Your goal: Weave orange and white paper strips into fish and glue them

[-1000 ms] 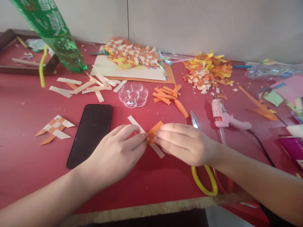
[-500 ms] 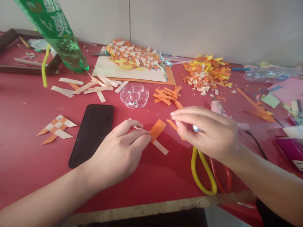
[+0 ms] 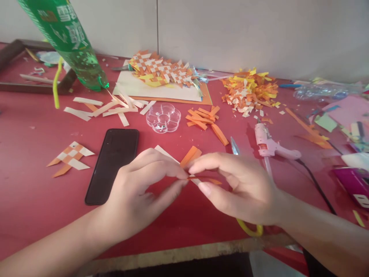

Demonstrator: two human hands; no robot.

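My left hand [image 3: 144, 181] is closed in a pinch on a thin orange paper strip [image 3: 211, 181], seen nearly edge-on. Close beside it is my right hand [image 3: 236, 184], its thumb and fingertips apart around the strip. Beyond the fingertips a wider orange strip [image 3: 190, 154] lies by a cream paper strip [image 3: 165, 152], partly hidden by my hands. Scissors lie under my right hand, with a blade tip [image 3: 235, 146] and a yellow handle [image 3: 250, 227] showing. A woven orange and cream paper fish [image 3: 72, 156] rests at the left, beyond the black phone [image 3: 112, 165].
Loose cream strips [image 3: 105, 107], a clear flower-shaped tray [image 3: 163, 118] and orange strips [image 3: 203, 117] lie ahead. Behind are piled woven fish [image 3: 161, 67] and paper scraps [image 3: 250, 90]. A green bottle [image 3: 89, 69] leans at left; a corded pink glue gun [image 3: 268, 144] lies right.
My right hand has come left and down to meet my left hand. The orange strip is now between them, in the left fingertips. The glue gun and scissor tip show more.
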